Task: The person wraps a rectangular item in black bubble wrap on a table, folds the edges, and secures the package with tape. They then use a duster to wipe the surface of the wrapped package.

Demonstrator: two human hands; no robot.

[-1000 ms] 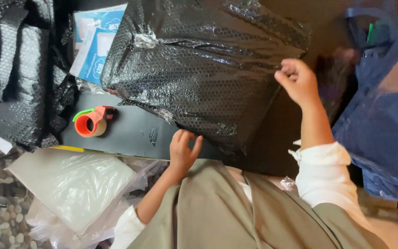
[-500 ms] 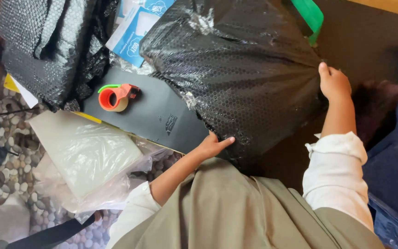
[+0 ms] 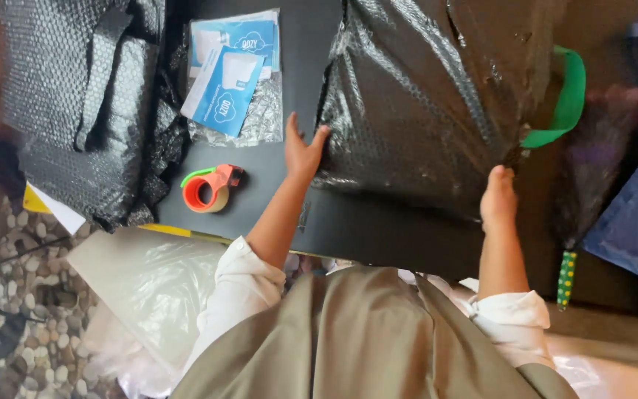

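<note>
Both hands shift along the black bubble-wrap bundle (image 3: 422, 103), the left hand (image 3: 303, 151) climbing from its near corner to its left edge.

Fingers spread, it presses flat, gripping nothing; the right hand (image 3: 498, 196) seems to pinch the bundle's lower right edge, fingers hidden. An orange tape dispenser (image 3: 208, 188) lies just left on the dark table (image 3: 378, 229).

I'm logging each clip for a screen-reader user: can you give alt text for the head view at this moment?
Both bare hands, left hand and right hand, press against the edges of a large parcel wrapped in black bubble wrap on a dark tabletop. An orange tape dispenser and blue-and-white packets lie to its left.
</note>
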